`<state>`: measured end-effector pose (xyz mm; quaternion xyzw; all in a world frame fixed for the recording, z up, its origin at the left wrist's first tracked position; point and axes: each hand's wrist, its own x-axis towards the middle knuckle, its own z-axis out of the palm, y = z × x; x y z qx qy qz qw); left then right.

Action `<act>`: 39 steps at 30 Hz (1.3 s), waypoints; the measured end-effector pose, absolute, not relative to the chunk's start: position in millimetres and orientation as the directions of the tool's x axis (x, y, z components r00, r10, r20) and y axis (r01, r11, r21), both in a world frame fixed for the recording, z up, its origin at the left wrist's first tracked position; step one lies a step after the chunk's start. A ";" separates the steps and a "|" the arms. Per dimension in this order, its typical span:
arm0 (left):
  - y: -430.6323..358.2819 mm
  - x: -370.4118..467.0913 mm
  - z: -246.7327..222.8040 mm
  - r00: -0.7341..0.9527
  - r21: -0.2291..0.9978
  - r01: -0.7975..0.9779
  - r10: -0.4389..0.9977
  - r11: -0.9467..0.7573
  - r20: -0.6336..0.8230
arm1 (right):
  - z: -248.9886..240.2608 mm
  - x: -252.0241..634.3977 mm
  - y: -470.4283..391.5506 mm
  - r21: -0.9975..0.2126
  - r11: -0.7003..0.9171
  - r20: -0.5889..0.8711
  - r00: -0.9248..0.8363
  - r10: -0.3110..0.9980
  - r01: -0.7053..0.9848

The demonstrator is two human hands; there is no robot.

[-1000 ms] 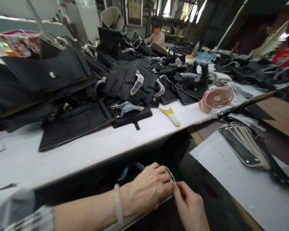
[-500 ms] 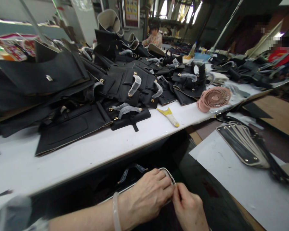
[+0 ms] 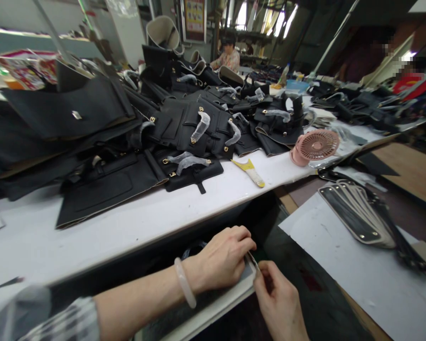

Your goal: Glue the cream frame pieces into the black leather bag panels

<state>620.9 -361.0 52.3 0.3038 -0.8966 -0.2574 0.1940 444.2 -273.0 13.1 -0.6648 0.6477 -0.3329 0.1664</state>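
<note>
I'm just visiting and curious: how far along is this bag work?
Seemingly done: black pieces with gold fittings and wrapped handles are piled on the white table. In hand: the left hand presses a panel while the right hand pinches its corner edge. Possibly left: a fanned stack of strips on the right.

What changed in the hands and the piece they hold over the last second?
The left hand moved up and toward the white table, and the flat light-edged panel now shows more of its surface. The right hand stayed at the panel's corner. Both kept their grip. The pink fan and black leather pieces did not move.
</note>
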 end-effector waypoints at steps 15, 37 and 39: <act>-401.4 605.7 30.1 -0.801 0.806 -0.390 -0.596 0.445 -0.059 | 7.5 437.1 -271.6 -0.774 -0.147 0.191 -0.007 -0.982 -0.615; -400.0 611.4 23.4 -0.764 0.887 -0.391 -0.624 0.247 -0.163 | 10.7 424.3 -317.2 -0.773 0.631 -0.568 0.366 -0.737 0.071; -399.3 610.7 19.6 -0.770 0.893 -0.370 -0.622 0.256 -0.141 | 15.0 423.6 -319.1 -0.780 0.625 -0.590 0.364 -0.721 -0.027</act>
